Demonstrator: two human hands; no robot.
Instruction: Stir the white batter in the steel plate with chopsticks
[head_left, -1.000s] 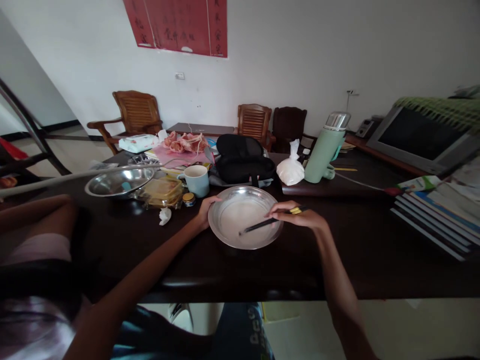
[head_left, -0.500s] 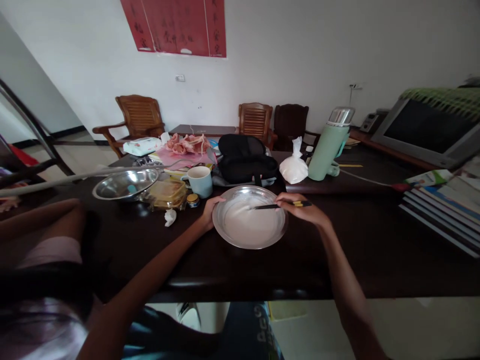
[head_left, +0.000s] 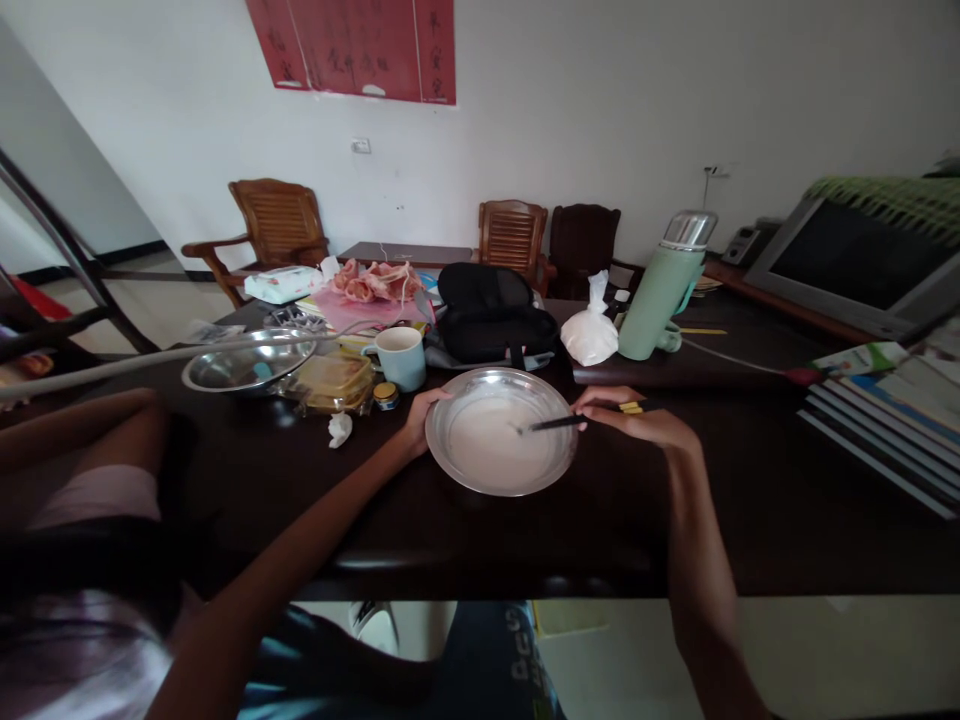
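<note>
A shallow metal basin [head_left: 502, 487] stands on the dark table before me, holding a pale, milky liquid [head_left: 487, 445]. My left hand [head_left: 424, 418] grips its left rim, thumb on top and the other fingers mostly hidden beneath. In my right hand [head_left: 616, 412] are black chopsticks [head_left: 555, 423] with yellowish ends, pinched between the fingers at the basin's right rim. Their tips dip into the liquid right of its middle. Left of the basin are a small jar [head_left: 385, 395] with a golden lid and a light blue mug [head_left: 400, 358].
Behind the basin lie a black bag [head_left: 495, 320], a tied plastic bag of white powder [head_left: 590, 335] and a green thermos [head_left: 664, 300]. A second metal bowl [head_left: 217, 380] and plastic food boxes [head_left: 334, 382] are at left. Books [head_left: 877, 440] are stacked right. Another person's arm [head_left: 112, 430] rests at far left.
My right hand has shifted right with the chopsticks, drawing their tips from the basin's middle toward its right side. My left hand still holds the rim.
</note>
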